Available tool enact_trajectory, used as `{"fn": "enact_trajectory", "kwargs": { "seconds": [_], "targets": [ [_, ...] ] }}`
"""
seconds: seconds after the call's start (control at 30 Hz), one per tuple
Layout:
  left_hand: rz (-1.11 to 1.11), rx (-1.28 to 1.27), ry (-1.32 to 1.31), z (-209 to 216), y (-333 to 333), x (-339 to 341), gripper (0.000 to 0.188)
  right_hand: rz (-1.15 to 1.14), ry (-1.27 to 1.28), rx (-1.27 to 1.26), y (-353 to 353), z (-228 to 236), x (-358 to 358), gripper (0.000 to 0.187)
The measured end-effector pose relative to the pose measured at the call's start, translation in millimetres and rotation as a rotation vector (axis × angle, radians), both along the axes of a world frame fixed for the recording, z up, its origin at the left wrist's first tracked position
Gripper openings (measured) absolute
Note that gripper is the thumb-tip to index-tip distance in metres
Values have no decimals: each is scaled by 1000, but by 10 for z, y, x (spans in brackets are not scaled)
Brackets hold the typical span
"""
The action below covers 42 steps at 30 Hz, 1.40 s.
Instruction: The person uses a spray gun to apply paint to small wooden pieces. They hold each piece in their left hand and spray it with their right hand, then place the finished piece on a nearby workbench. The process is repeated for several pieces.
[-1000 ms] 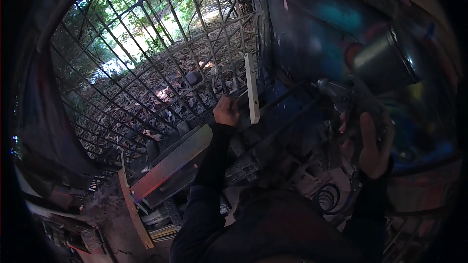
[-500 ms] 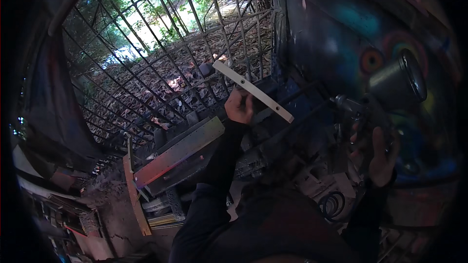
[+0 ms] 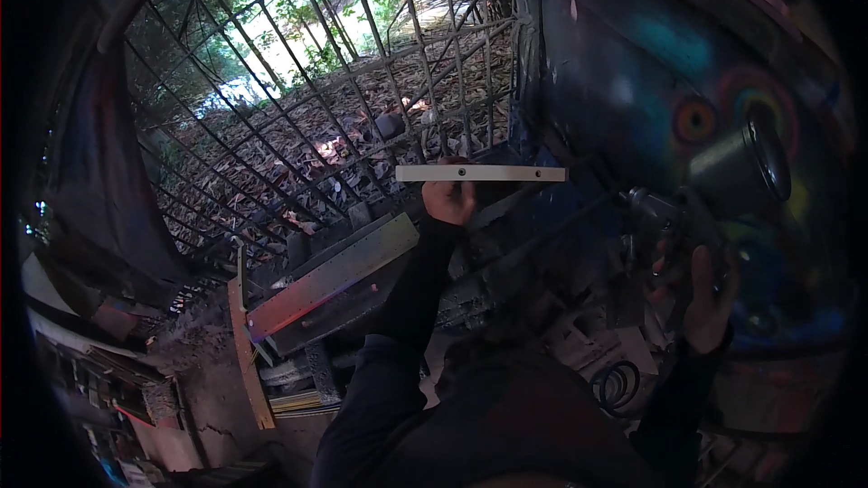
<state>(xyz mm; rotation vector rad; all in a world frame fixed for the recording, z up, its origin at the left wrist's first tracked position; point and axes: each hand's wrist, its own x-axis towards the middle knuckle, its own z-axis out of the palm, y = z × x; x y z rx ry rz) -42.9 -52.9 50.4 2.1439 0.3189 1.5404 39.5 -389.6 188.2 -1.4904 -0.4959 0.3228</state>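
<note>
My left hand [image 3: 449, 203] is closed on a pale, narrow strip [image 3: 502, 173] with two dark holes along it. The strip lies level across the view, close to the metal bars. My right hand [image 3: 708, 303] grips a spray gun [image 3: 658, 208] by its handle, partly hidden in shadow. A grey cylindrical cup [image 3: 734, 165] sits on top of the gun. The gun's nozzle points left, toward the strip, with a gap between them.
A grid of metal bars [image 3: 419, 54] stands ahead, with fallen leaves behind it. Below it lies a long board [image 3: 334, 276] with red and yellowish paint. A painted panel [image 3: 624, 45] rises at the right. Black coiled hose [image 3: 617, 386] lies low.
My left hand has turned the strip from a slant, its right end low, to level. My right hand and the spray gun have stayed nearly in place; the view has shifted slightly.
</note>
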Motion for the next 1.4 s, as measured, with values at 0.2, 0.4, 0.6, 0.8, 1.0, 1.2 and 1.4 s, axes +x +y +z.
{"fn": "enact_trajectory", "kwargs": {
  "seconds": [0.2,0.4,0.6,0.8,1.0,1.2,1.4],
  "targets": [
    [89,-2,39,-92,44,6,12,13,-9,8,-17,-30,9,36],
    [193,68,112,-113,98,-18,12,6,-32,33,22,-20,-4,36],
    [318,46,330,-283,293,-38,10,-6,-50,10,35,23,-45,35],
    [374,50,405,-432,506,-17,7,27,-113,-33,110,222,-122,34],
    [368,43,438,-338,536,48,7,45,-172,-98,173,425,-208,38],
    [352,60,436,-341,546,133,5,145,-190,-140,237,532,-236,37],
    [340,93,385,-370,555,180,6,157,-170,-21,344,497,-242,37]
  ]
}}
